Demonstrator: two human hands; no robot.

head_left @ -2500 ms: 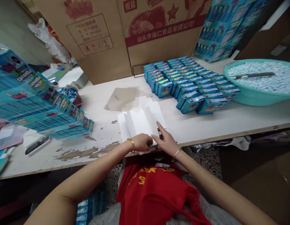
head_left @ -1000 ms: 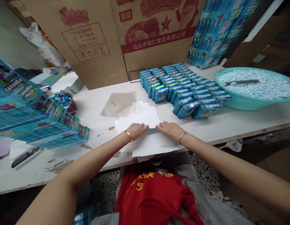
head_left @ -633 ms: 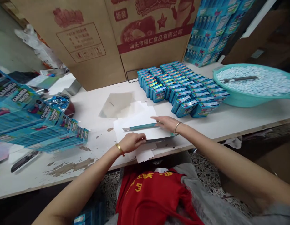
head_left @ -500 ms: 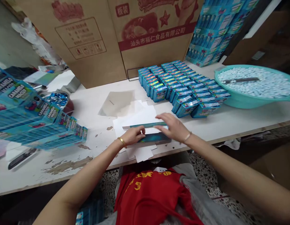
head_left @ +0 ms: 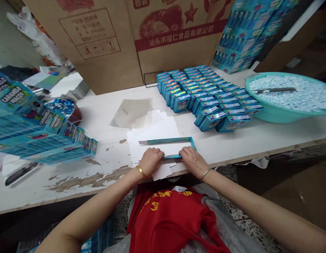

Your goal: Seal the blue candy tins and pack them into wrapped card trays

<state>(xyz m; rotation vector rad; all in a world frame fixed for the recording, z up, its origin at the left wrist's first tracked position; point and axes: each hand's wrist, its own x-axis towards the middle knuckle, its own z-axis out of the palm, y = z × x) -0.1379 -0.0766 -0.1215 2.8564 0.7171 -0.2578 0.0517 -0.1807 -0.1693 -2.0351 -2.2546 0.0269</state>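
A part-folded blue cardboard tray (head_left: 169,141) lies in front of me on white paper sheets (head_left: 154,125). Its far wall and right end stand up, and a bare grey flap sticks out at the far left corner. My left hand (head_left: 151,160) has its fingers curled over the near wall, left of the middle. Farther right on that same wall, my right hand (head_left: 193,160) pinches the edge close to the right corner. A short strip of the near wall shows between the two hands; the parts under the fingers are hidden.
Rows of small blue boxes (head_left: 202,93) stand behind. At right is a turquoise basin (head_left: 276,114) of pale tablets with a scoop. Stacked candy boxes (head_left: 44,121), a bowl (head_left: 76,116) of blue-wrapped sweets and a black-handled tool (head_left: 21,174) are at left. A large carton (head_left: 120,73) stands at the back.
My right hand has come down from above the tray onto its near wall. The right end now stands up, and the near wall is raised. My left hand stays on the near wall.
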